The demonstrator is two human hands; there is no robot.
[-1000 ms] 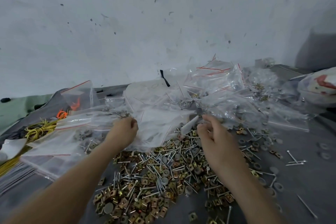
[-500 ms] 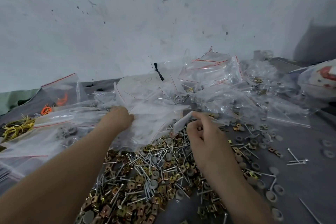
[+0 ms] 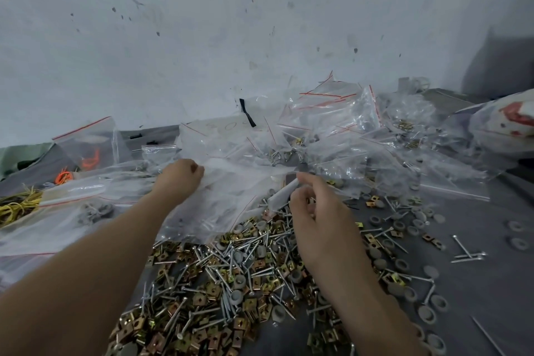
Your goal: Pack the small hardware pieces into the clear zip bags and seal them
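The clear plastic zip bag with a thin red line [image 3: 231,196] is stretched between the two hands, low over the far edge of the loose hardware. The left hand [image 3: 180,179] has its fingers curled into the bag's left edge, gripping it. The right hand [image 3: 318,211] pinches the opposite, folded-over white edge between thumb and fingertips. Just beneath and nearer the person lies the pile of silver screws, brass-coloured square clips and grey round caps [image 3: 231,274], spread over the dark grey worktop [image 3: 476,298], with stray screws and caps scattered off to the right. Behind the hands a heap of crumpled clear zip bags [image 3: 346,130] leans against the stained white wall [image 3: 260,23]; some hold hardware. At the far left are a tangle of yellow wire [image 3: 17,206] and small orange loops [image 3: 63,176].
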